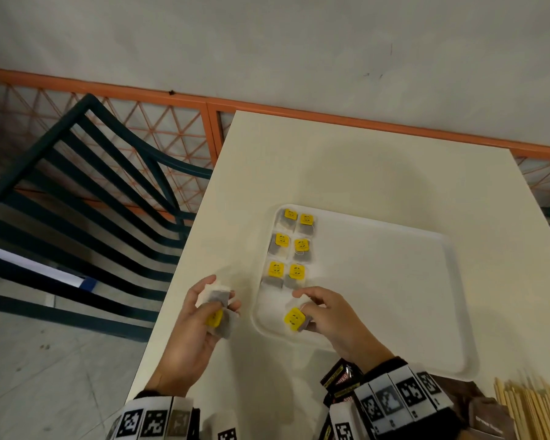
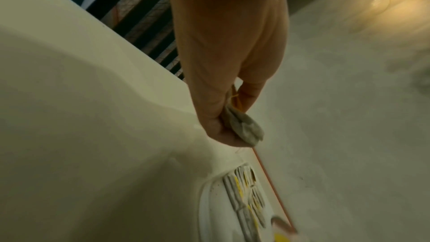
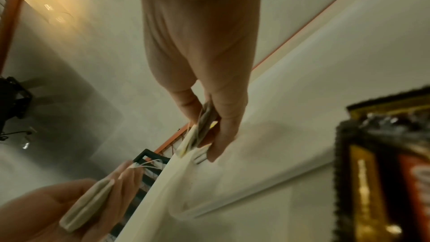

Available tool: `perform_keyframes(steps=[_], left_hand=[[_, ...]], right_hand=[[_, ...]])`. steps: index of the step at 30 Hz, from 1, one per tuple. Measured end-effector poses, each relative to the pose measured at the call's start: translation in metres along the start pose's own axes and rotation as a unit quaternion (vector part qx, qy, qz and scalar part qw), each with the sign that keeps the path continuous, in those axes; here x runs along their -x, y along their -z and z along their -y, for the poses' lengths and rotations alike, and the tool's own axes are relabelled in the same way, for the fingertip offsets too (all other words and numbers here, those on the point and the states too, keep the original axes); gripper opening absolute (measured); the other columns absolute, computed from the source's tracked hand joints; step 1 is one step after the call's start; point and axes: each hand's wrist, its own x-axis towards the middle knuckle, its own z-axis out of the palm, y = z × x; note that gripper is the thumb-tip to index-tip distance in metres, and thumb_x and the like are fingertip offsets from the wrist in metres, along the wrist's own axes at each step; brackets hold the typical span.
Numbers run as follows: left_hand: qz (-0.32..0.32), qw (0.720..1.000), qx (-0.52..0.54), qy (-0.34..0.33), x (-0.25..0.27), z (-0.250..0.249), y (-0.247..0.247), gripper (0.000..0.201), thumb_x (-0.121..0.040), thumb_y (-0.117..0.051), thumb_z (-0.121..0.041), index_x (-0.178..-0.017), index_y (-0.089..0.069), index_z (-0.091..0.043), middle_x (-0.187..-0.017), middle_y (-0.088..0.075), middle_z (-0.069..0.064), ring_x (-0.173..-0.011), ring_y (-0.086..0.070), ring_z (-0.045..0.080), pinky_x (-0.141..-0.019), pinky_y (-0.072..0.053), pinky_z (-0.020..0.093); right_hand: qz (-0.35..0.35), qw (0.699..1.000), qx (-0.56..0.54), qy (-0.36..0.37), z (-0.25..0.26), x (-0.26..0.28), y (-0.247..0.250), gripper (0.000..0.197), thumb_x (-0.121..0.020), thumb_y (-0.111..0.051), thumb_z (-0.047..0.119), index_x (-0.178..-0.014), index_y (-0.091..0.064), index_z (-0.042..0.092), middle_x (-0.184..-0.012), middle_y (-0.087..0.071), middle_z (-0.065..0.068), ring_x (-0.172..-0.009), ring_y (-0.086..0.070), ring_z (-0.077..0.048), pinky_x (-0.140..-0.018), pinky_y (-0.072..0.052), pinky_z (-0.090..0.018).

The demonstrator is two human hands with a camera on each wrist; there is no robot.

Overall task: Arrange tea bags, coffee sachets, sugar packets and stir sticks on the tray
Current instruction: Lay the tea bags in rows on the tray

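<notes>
Now right hand [image 1: 334,319] fingers [image 1: 311,308] pinch a tea bag [image 1: 296,319] over the tray [image 1: 394,281]

At the bottom right of the head view, the stir sticks [image 1: 534,411] run off the frame edge, and the dark sachets [image 1: 342,384] beside the right wrist are half covered by the wristband, their print too blurred to read. The right hand [image 1: 332,322] covers part of its tea bag [image 1: 296,319]. In the left wrist view, the tray's tea bags [image 2: 246,201] smear into streaks at the lower edge.
</notes>
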Motion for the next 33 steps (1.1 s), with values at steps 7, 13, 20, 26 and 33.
perform_keyframes(steps=[7, 13, 20, 26, 33], left_hand=[[0.024, 0.97, -0.233, 0.071, 0.007, 0.018, -0.02, 0.035, -0.092, -0.038, 0.005, -0.082, -0.068, -0.01, -0.065, -0.061, 0.008, -0.062, -0.057, 0.02, -0.047, -0.039, 0.021], [0.032, 0.977, -0.204, 0.053, 0.005, 0.02, -0.023, 0.02, -0.091, -0.056, -0.015, -0.086, -0.066, 0.002, -0.059, -0.052, 0.007, -0.031, -0.035, 0.014, -0.042, -0.027, 0.022], [0.069, 0.947, -0.311, -0.03, 0.003, 0.014, -0.016, 0.012, -0.087, -0.062, -0.01, -0.082, -0.07, -0.002, -0.06, -0.047, 0.004, -0.036, -0.036, 0.006, -0.038, -0.031, 0.016], [-0.002, 0.955, -0.296, -0.033, -0.001, 0.013, -0.012, 0.014, -0.092, -0.054, -0.009, -0.095, -0.066, -0.012, -0.069, -0.056, 0.01, -0.044, -0.045, 0.011, -0.039, -0.037, 0.019], [-0.004, 0.978, -0.21, 0.022, 0.004, 0.007, -0.005, 0.028, -0.093, -0.04, 0.0, -0.105, -0.062, -0.013, -0.092, -0.061, 0.014, -0.074, -0.059, 0.021, -0.058, -0.045, 0.032]], right_hand=[[-0.003, 0.987, -0.154, -0.037, 0.01, -0.002, -0.03, 0.013, -0.09, -0.047, 0.003, -0.089, -0.055, 0.013, -0.09, -0.058, -0.005, -0.082, -0.061, -0.016, -0.076, -0.057, -0.036], [-0.02, 0.999, -0.034, -0.019, -0.005, -0.003, -0.036, 0.007, -0.086, -0.059, 0.015, -0.084, -0.053, 0.018, -0.078, -0.057, -0.004, -0.078, -0.056, -0.019, -0.078, -0.05, -0.037], [0.048, 0.973, 0.195, 0.115, -0.007, -0.004, -0.024, 0.021, -0.085, -0.064, 0.025, -0.105, -0.063, 0.021, -0.1, -0.058, 0.007, -0.091, -0.055, -0.009, -0.077, -0.042, -0.012], [-0.039, 0.986, 0.128, 0.1, -0.004, -0.015, -0.029, 0.008, -0.08, -0.069, 0.015, -0.084, -0.063, 0.018, -0.08, -0.066, -0.001, -0.06, -0.056, -0.006, -0.06, -0.045, -0.017], [-0.149, 0.984, 0.064, 0.076, -0.008, -0.033, -0.038, 0.034, -0.076, -0.072, 0.007, -0.07, -0.042, 0.021, -0.071, -0.063, -0.011, -0.057, -0.056, -0.022, -0.071, -0.053, -0.04]])
